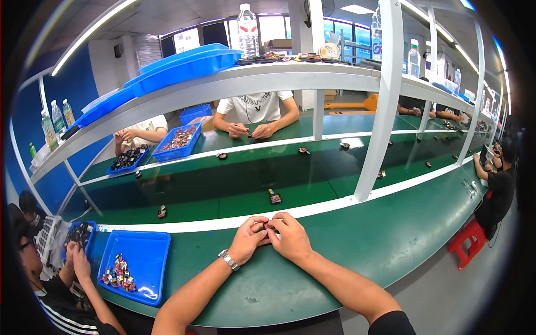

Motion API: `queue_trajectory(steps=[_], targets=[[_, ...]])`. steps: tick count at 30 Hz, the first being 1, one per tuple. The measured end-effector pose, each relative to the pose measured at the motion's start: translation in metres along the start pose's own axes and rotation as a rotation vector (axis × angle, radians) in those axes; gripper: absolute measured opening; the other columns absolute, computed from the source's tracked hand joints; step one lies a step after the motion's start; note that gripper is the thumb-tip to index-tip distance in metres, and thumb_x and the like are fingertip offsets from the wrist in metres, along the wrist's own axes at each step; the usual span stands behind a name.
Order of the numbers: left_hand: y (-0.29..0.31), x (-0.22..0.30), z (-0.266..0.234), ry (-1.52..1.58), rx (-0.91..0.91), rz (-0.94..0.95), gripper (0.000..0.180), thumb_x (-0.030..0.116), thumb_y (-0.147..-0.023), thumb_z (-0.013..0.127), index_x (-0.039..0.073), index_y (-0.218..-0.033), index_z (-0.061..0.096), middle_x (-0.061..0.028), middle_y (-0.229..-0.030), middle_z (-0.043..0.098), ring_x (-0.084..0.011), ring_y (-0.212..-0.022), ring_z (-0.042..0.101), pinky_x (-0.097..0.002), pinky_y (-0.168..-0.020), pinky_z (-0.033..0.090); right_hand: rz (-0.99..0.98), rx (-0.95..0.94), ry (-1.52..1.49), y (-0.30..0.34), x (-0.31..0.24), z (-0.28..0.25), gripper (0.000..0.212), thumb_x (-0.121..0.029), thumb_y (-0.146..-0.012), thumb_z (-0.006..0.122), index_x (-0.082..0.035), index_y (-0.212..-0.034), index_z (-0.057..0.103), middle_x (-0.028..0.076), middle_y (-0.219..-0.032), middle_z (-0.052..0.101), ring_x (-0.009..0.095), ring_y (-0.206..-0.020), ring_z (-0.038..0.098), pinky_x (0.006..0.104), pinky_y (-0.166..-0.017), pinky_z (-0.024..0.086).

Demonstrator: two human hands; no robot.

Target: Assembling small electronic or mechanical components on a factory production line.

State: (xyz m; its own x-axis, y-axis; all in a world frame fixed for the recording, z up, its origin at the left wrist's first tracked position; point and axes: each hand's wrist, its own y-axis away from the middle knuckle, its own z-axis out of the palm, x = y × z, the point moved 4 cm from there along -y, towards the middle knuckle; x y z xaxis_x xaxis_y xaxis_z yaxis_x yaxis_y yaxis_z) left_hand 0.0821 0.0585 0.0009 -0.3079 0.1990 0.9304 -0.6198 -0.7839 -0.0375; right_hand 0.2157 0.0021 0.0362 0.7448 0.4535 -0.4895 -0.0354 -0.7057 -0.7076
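- Clock centred on the wearer's hands, 12 straight ahead. Green surface (pixel 357 254) under the forearms, bare from 3 to 6.
- 7 o'clock, near: silver watch (pixel 229 260) on the left wrist.
- 8 to 9: shallow blue tray (pixel 161 245) on the surface, heap of small parts (pixel 119 274) inside, reddish and dark with pale bits.
- 9, past the tray: co-worker's hands (pixel 78 258), close together.
- Centre: left grip (pixel 245 241) and right grip (pixel 291 241) meet, fingertips clamped from both sides on a small dark part (pixel 265 227). It's mostly covered by fingers; exact shape can't be told.
- Handling, my judgement: very light, stiff body, maybe smooth and a bit fragile. Best taken by its edges, thumb and forefinger, light pinch.
- 12, just beyond the white ledge (pixel 312 209): one loose dark piece (pixel 274 196) on the green strip (pixel 234 187); another piece (pixel 162 211) towards 10.
- 10 to 11, far: blue bin (pixel 196 138) of reddish parts.
- 12, far side: person in a white shirt (pixel 257 109), both hands at a tiny item.
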Motion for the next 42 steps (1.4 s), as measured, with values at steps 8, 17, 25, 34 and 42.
queue_trajectory(steps=[8,17,25,34,42], targets=[[-0.002,0.012,-0.006,0.188,-0.01,-0.025,0.045,0.001,-0.094,0.053,0.006,-0.137,0.039,-0.0143,-0.136,0.051,-0.0234,-0.121,0.054,-0.0404,-0.1,0.049,0.043,-0.047,-0.087,-0.022,0.022,0.014,0.028,-0.008,-0.073,0.071,-0.002,-0.099,0.064,0.016,-0.11,0.059,0.033,-0.101,0.06,0.0392,-0.087,0.051],[-0.013,0.017,-0.048,-0.099,0.25,0.151,0.038,0.001,-0.092,0.053,-0.002,-0.129,0.044,-0.0195,-0.128,0.056,-0.0257,-0.113,0.061,-0.0345,-0.091,0.054,0.422,0.085,0.398,-0.06,0.158,-0.001,0.03,-0.016,-0.074,0.072,-0.006,-0.101,0.065,0.012,-0.104,0.061,0.032,-0.099,0.058,0.0443,-0.084,0.048],[-0.019,0.012,-0.052,-0.177,0.312,0.168,0.029,0.0,-0.087,0.054,0.0,-0.116,0.052,-0.017,-0.113,0.062,-0.0233,-0.098,0.066,-0.0333,-0.081,0.056,0.343,-0.1,0.542,-0.061,0.099,0.047,0.058,-0.043,-0.07,0.081,0.0,-0.099,0.055,0.017,-0.094,0.06,0.032,-0.093,0.06,0.043,-0.081,0.05],[-0.021,0.014,-0.066,-0.208,0.353,0.137,0.023,0.013,-0.097,0.05,-0.001,-0.114,0.055,-0.013,-0.096,0.066,-0.0157,-0.074,0.064,-0.0261,-0.063,0.054,0.216,-0.069,-0.308,-0.029,0.062,0.025,0.05,-0.011,-0.074,0.074,-0.004,-0.117,0.051,0.014,-0.1,0.064,0.032,-0.1,0.057,0.0409,-0.09,0.047],[-0.009,0.025,-0.051,-0.211,-0.209,-0.136,0.047,0.033,-0.101,0.049,-0.001,-0.133,0.053,-0.0076,-0.098,0.064,-0.0124,-0.078,0.059,-0.0256,-0.065,0.048,-0.074,-0.437,-0.398,-0.025,0.019,0.022,0.071,-0.013,-0.077,0.075,-0.007,-0.14,0.042,0.01,-0.129,0.06,0.032,-0.122,0.049,0.0402,-0.106,0.038]])
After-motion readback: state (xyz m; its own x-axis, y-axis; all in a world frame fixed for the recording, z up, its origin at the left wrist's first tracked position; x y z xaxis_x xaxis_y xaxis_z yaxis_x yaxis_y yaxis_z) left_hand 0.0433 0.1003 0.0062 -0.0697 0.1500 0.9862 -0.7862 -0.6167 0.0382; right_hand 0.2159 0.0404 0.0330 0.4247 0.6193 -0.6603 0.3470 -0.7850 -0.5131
